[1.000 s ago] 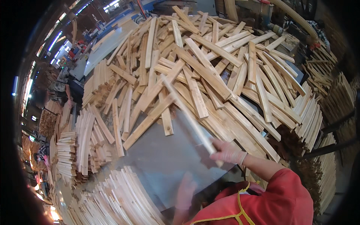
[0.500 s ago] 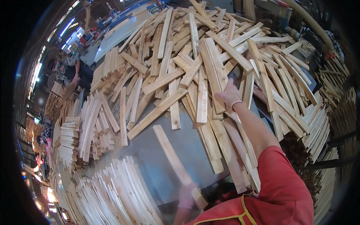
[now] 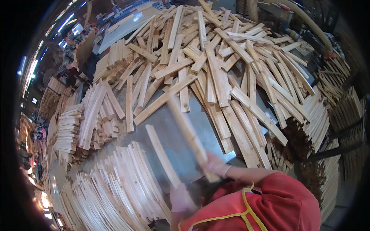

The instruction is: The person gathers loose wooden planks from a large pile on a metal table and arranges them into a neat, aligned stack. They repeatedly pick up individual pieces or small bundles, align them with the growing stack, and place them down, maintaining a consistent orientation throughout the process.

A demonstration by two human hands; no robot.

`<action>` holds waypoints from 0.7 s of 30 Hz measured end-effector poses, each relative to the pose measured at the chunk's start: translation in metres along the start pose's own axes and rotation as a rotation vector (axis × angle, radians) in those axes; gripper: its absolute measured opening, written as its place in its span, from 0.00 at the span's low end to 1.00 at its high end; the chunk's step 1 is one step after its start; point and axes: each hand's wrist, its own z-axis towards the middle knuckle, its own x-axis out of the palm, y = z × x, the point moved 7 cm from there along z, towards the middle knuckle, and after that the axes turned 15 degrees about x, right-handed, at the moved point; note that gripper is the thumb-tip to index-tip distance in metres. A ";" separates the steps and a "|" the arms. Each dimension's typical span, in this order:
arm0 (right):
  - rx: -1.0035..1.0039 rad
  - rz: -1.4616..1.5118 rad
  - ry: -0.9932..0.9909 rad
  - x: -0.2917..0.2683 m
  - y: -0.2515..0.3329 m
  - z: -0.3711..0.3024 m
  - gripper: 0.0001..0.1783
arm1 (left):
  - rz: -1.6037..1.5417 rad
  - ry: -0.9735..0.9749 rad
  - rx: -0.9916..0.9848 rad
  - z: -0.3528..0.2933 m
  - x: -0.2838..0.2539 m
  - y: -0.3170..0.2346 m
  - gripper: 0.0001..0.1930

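Observation:
At the near edge of the grey metal table, my gloved left hand grips the lower end of a wooden strip. That strip slants up and leftward, beside a row of strips stacked on edge. My gloved right hand, a little farther right, is closed round a second wooden strip. It is blurred by motion and points up and left over the table. Beyond both hands lies a large jumbled heap of wooden strips.
Neater stacks of strips stand at the left. More stacked wood is at the right beside dark bars. A pale hose curves at the far right. Another person holding boards works at the far left.
My right hand has drawn back from the heap toward me with a strip in it. My left hand and its strip have shifted slightly left. A strip on the heap's right has slid nearer.

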 end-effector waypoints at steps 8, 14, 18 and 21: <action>-0.247 -0.635 0.540 0.228 -0.002 -0.022 0.34 | 0.627 -0.154 0.327 -0.031 -0.054 -0.067 0.35; -0.376 -0.514 0.343 0.063 0.050 0.017 0.29 | 0.745 0.026 0.522 -0.026 -0.035 -0.064 0.37; -0.354 -0.336 -0.810 -0.225 0.067 -0.017 0.31 | 0.947 0.135 0.510 -0.033 0.010 -0.080 0.38; -0.029 -0.665 -1.005 -0.348 -0.028 0.011 0.38 | 0.802 0.238 0.605 -0.022 0.055 -0.057 0.36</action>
